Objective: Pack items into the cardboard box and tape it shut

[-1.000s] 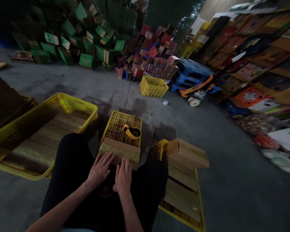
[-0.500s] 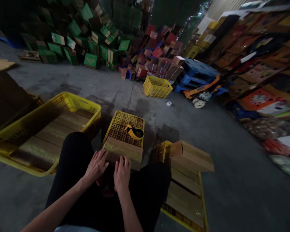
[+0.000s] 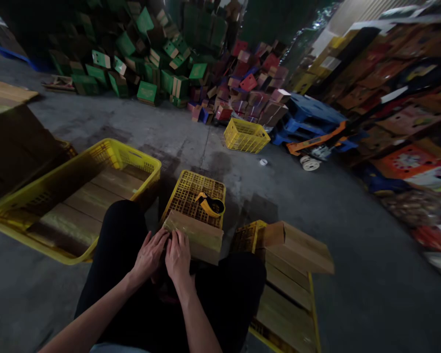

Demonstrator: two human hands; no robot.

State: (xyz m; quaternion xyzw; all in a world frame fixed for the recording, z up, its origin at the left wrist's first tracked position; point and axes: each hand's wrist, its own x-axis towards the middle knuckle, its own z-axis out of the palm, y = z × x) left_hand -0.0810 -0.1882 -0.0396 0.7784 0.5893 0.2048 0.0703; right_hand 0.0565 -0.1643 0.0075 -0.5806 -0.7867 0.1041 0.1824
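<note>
A brown cardboard box (image 3: pixel 200 236) rests on the near edge of an upturned yellow crate (image 3: pixel 193 192) between my knees. My left hand (image 3: pixel 149 255) and my right hand (image 3: pixel 177 256) lie side by side, fingers stretched out flat against the box's near left end. Neither hand grips anything. A yellow and black tape dispenser (image 3: pixel 210 204) lies on the crate just beyond the box.
A large yellow crate (image 3: pixel 132 158) with flat brown boxes stands to my left. Another crate (image 3: pixel 247 237) with stacked brown boxes (image 3: pixel 296 245) is on my right. Further off are a small yellow crate (image 3: pixel 246 135), heaps of green and red boxes, blue pallets and a pallet jack.
Both hands have slid leftwards along the box and closer together. The view has shifted slightly to the left.
</note>
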